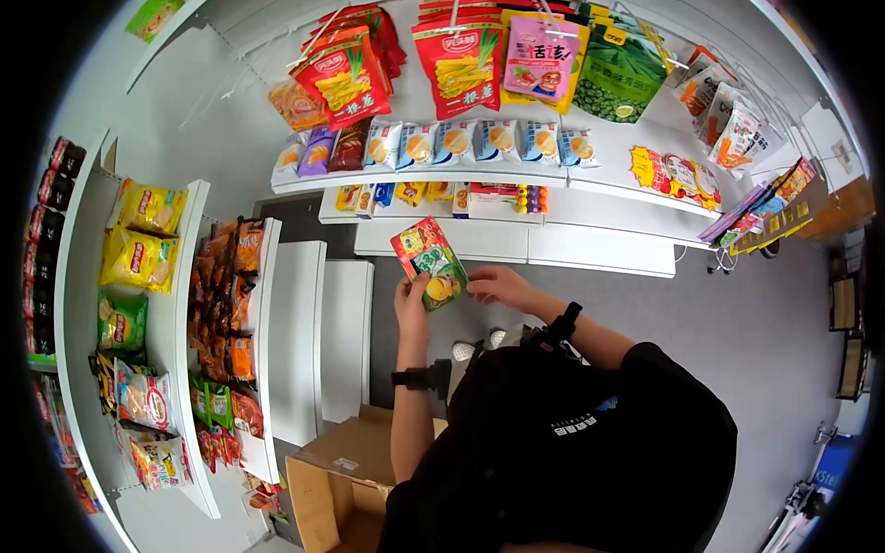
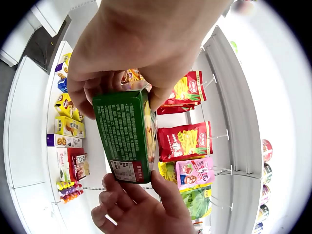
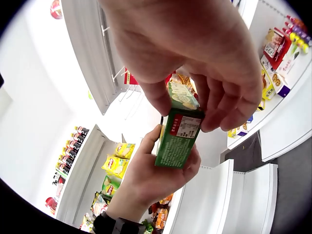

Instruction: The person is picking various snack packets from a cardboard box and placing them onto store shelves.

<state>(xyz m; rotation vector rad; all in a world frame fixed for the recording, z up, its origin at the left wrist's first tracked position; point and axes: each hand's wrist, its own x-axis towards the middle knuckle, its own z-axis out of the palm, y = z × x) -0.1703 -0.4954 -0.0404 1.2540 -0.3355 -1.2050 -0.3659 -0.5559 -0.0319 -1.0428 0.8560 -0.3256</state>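
A red and green snack box is held in front of the body, its printed front facing up in the head view. My left hand grips it with the thumb over the near left part. At the opposite end, my right hand pinches a corner between thumb and fingers. The left wrist view shows the green side covered in small white print, with my right hand at the lower end. In the right wrist view, my left hand wraps the box below my right hand.
Ahead, a white shelf carries small snack bags, with red snack packets hanging above. Boxed snacks stand one level lower. Chip bags fill shelves at left. An open cardboard box sits beside the body.
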